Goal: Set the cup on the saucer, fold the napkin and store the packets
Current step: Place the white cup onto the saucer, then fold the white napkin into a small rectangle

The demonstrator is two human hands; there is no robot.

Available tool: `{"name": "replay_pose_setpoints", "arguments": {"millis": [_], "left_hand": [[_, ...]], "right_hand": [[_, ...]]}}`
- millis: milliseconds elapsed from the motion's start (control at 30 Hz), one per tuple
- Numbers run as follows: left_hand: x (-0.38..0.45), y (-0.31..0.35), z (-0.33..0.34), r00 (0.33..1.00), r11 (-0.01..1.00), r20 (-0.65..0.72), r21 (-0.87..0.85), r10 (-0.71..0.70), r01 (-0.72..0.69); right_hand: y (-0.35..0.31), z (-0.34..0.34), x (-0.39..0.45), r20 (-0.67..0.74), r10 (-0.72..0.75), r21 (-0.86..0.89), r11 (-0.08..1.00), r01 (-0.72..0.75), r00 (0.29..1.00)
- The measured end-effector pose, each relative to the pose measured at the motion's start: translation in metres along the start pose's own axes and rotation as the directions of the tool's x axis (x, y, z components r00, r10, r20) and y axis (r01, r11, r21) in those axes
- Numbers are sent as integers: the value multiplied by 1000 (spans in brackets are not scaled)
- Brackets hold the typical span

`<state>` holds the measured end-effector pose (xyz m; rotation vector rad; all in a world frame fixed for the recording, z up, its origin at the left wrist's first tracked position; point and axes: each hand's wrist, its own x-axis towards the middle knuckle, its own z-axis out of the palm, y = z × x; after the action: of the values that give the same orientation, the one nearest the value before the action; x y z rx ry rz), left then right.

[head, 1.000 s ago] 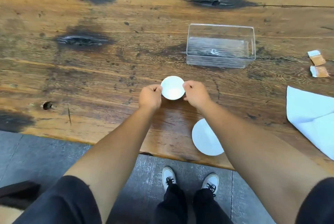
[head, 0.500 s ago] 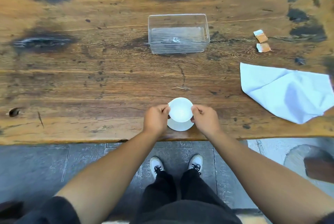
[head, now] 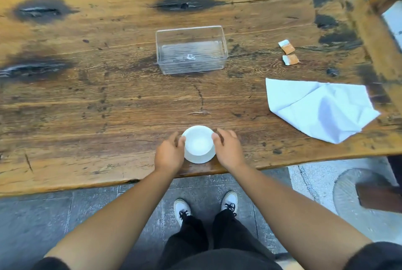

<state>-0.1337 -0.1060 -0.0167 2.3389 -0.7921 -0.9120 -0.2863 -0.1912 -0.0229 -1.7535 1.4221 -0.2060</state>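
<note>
A white cup point(head: 198, 141) stands on a white saucer point(head: 199, 159) near the table's front edge, only the saucer's near rim showing. My left hand point(head: 169, 153) and my right hand point(head: 228, 150) flank the cup, fingers loosened and spread, thumbs at its rim. A white napkin point(head: 322, 108) lies unfolded and creased at the right. Two small brown-and-white packets point(head: 286, 46) point(head: 291, 59) lie beyond it at the far right.
An open clear plastic box point(head: 193, 68) sits mid-table behind the cup, nothing visible inside. The wooden table point(head: 87, 106) has dark burnt patches. A wooden rail point(head: 369, 30) runs along the table's right end. My feet show on the stone floor below.
Both hands carried the cup toward the front edge and set it onto the saucer. The fingers have since loosened from the cup.
</note>
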Motion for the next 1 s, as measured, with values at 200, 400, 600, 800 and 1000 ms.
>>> {"name": "replay_pose_setpoints", "arguments": {"millis": [200,400,600,800,1000], "left_hand": [[-5,81,15,917,907,-137,259,376,-333],[-10,207,111,765,719,117,277,634,-638],[12,308,237,777,710,316,320,545,-628],[44,376,321,770,647,325,417,549,-638],[89,398,356,654,250,481,660,583,-708]], "right_hand": [[30,-96,1,-121,-45,-47,998,40,992],[126,-242,30,-323,-6,-52,999,-11,947],[247,-370,91,-305,42,-213,971,-111,951],[294,-419,162,-86,-19,-364,931,-14,996],[290,-411,229,132,-204,-505,828,243,970]]}}
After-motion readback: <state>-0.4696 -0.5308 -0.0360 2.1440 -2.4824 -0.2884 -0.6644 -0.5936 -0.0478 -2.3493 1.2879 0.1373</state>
